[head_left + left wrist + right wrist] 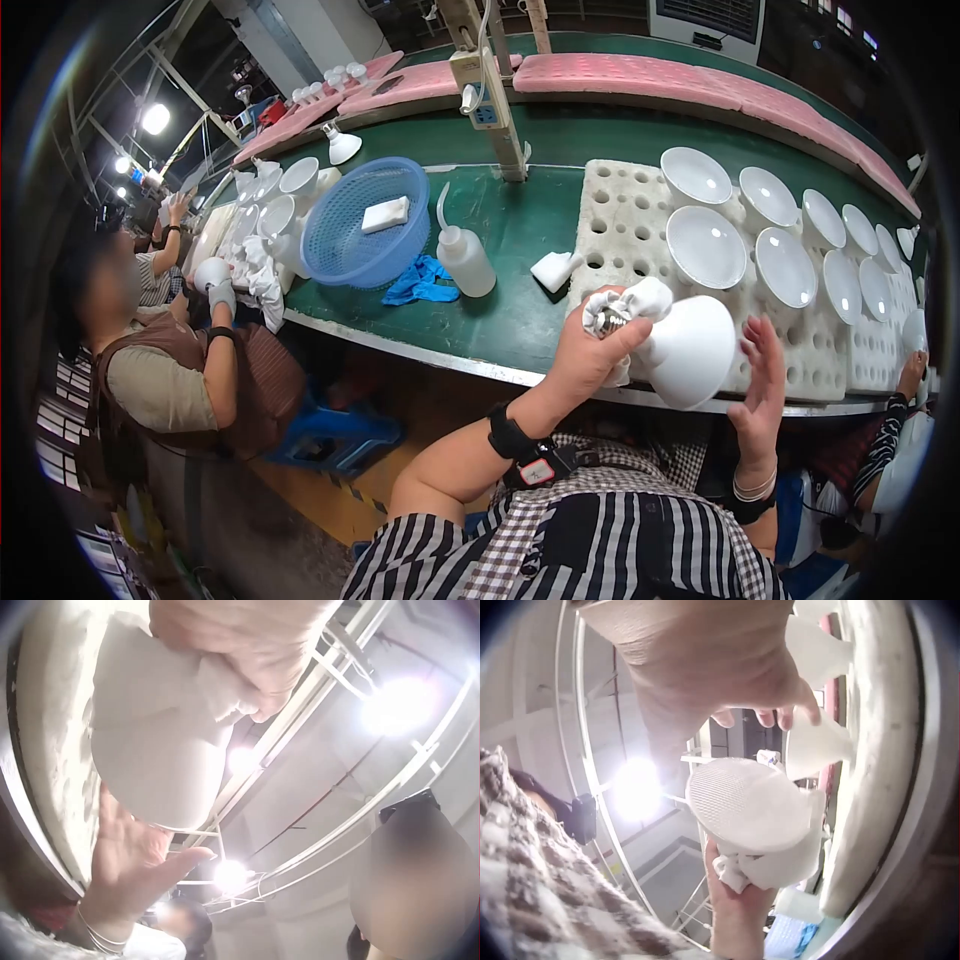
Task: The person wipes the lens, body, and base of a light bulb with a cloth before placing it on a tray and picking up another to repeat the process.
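Note:
My left hand (600, 345) grips a white reflector bulb (692, 350) near its metal screw base (608, 320), with a white cloth (645, 298) bunched between hand and bulb. The bulb's wide end points to the right, and its textured round face (742, 802) shows in the right wrist view. My right hand (760, 385) is raised just right of the bulb, fingers spread and apart from it. In the left wrist view, the left hand (240, 645) is above the bulb (161, 742) and the open right hand (131, 855) below it.
A foam block (625, 215) holds several upright bulbs (705, 248). On the green table (400, 325) are a squeeze bottle (466, 262), a blue basket (330, 225), a blue glove (420, 280) and a small white bulb-like piece (555, 270). A person (170, 375) works at the left; another's hand (912, 370) shows at right.

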The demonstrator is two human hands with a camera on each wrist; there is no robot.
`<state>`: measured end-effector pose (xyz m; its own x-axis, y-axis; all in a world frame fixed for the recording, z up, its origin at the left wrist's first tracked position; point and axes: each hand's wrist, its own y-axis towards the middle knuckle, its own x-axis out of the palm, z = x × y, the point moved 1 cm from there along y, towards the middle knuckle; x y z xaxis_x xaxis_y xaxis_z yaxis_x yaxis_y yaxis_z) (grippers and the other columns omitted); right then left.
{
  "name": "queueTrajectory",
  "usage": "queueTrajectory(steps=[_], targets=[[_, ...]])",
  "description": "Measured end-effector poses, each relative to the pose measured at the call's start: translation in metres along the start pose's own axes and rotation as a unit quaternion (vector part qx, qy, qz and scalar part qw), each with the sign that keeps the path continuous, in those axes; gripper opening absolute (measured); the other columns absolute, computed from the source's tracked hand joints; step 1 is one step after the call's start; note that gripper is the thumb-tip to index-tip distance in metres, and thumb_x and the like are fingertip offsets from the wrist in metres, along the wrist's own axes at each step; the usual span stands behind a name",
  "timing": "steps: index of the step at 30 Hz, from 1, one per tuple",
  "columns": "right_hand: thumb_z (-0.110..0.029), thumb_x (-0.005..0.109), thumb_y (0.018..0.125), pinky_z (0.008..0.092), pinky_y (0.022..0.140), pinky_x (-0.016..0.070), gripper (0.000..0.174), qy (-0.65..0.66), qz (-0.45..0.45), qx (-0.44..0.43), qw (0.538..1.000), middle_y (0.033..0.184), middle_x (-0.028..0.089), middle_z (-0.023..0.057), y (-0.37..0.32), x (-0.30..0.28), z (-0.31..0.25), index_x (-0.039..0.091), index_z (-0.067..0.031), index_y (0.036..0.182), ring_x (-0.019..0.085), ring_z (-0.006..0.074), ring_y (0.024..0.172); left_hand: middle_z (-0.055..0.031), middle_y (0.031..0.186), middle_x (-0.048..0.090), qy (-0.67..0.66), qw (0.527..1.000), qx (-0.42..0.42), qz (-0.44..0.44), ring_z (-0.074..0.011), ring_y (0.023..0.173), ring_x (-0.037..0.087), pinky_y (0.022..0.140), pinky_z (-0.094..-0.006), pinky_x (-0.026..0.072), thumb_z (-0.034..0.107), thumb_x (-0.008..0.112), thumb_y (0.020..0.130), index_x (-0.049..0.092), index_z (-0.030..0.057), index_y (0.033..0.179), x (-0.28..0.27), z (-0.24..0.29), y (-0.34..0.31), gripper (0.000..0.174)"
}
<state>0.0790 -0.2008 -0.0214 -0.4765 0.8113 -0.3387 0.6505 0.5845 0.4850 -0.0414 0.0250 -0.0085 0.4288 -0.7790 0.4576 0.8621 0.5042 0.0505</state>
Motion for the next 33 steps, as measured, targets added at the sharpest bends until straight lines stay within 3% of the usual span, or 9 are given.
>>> queueTrajectory(steps=[2,3,9,13,23,26,28,30,33], targets=[[-0.061,0.089,0.056,0.0419,0.115,0.0288,0.136,0.323,-0.031,0.147,0.934,0.154,0.031,0.0162,0.004,0.022,-0.021,0.017,-0.0021,0.156,0.034,0.0293,0.142,-0.0006,0.104,0.062,-0.087,0.993,-0.067,-0.036,-0.0076,0.093,0.058,0.081,-0.0241,0.0493,0.016,0.075,0.088,0.057,0.0048,0.118,0.006,0.001,-0.001,0.037],[-0.066,0.091,0.044,0.0432,0.117,0.0261,0.158,0.324,-0.052,0.195,0.924,0.158,0.024,0.0170,0.003,0.025,-0.031,-0.001,-0.0056,0.157,0.029,0.0306,0.145,0.0004,0.106,0.061,-0.069,0.993,-0.084,-0.047,-0.0068,0.093,0.057,0.083,-0.0235,0.0480,0.017,0.075,0.089,0.056,0.0058,0.120,0.007,-0.006,-0.002,0.038],[-0.052,0.097,0.046,0.0422,0.114,0.0328,0.154,0.372,-0.044,0.197,0.906,0.158,0.025,0.0141,0.002,0.034,-0.024,0.000,-0.0099,0.158,0.035,0.0279,0.142,0.0005,0.105,0.062,-0.070,0.994,-0.083,-0.031,-0.0074,0.094,0.057,0.084,-0.0248,0.0492,0.015,0.074,0.089,0.055,0.0064,0.120,0.010,-0.023,-0.005,0.037],[-0.035,0.100,0.048,0.0390,0.117,0.0225,0.153,0.396,-0.069,0.206,0.892,0.160,0.023,0.0130,0.000,0.028,-0.017,-0.003,-0.0116,0.159,0.027,0.0253,0.146,-0.0029,0.109,0.063,-0.080,0.991,-0.107,-0.027,-0.0108,0.097,0.060,0.087,-0.0279,0.0506,0.016,0.075,0.088,0.054,0.0043,0.125,0.015,-0.019,-0.005,0.044],[-0.033,0.092,0.057,0.0404,0.117,0.0230,0.138,0.335,-0.029,0.171,0.926,0.153,0.029,0.0136,-0.008,0.018,-0.009,0.000,-0.0110,0.159,0.029,0.0263,0.144,-0.0073,0.115,0.062,-0.045,0.992,-0.098,-0.064,-0.0141,0.102,0.062,0.087,-0.0309,0.0523,0.035,0.067,0.095,0.052,0.0033,0.126,0.008,-0.013,0.007,0.048],[-0.035,0.086,0.061,0.0406,0.115,0.0279,0.130,0.375,-0.012,0.187,0.908,0.150,0.034,0.0132,-0.007,0.015,-0.005,0.004,-0.0098,0.159,0.036,0.0260,0.139,-0.0121,0.115,0.065,-0.022,1.000,0.002,0.000,-0.0219,0.103,0.066,0.085,-0.0340,0.0562,0.050,0.047,0.101,0.050,0.0006,0.132,-0.010,0.002,0.018,0.058],[-0.038,0.084,0.064,0.0407,0.113,0.0320,0.127,0.378,-0.008,0.192,0.905,0.147,0.037,0.0139,-0.006,0.014,-0.003,0.005,-0.0086,0.159,0.042,0.0260,0.135,-0.0133,0.121,0.062,-0.031,0.997,0.071,-0.020,-0.0258,0.107,0.064,0.093,-0.0379,0.0522,0.054,0.050,0.099,0.051,-0.0001,0.131,-0.002,0.004,0.017,0.063],[-0.039,0.082,0.065,0.0407,0.113,0.0333,0.125,0.395,-0.005,0.212,0.894,0.146,0.039,0.0144,-0.009,0.017,-0.002,0.005,-0.0082,0.158,0.043,0.0263,0.134,-0.0174,0.129,0.055,0.410,0.834,0.350,-0.119,-0.0323,0.110,0.060,0.090,-0.0435,0.0510,0.041,0.069,0.089,0.062,0.0053,0.124,0.011,0.003,0.010,0.050],[-0.042,0.079,0.068,0.0411,0.112,0.0351,0.122,0.444,-0.035,0.243,0.862,0.145,0.040,0.0152,-0.006,0.017,-0.003,0.005,-0.0077,0.158,0.043,0.0270,0.134,-0.0168,0.110,0.061,0.554,0.754,0.342,-0.094,-0.0345,0.086,0.063,0.074,-0.0390,0.0514,0.027,0.080,0.078,0.069,0.0094,0.107,0.034,0.007,0.004,0.036]])
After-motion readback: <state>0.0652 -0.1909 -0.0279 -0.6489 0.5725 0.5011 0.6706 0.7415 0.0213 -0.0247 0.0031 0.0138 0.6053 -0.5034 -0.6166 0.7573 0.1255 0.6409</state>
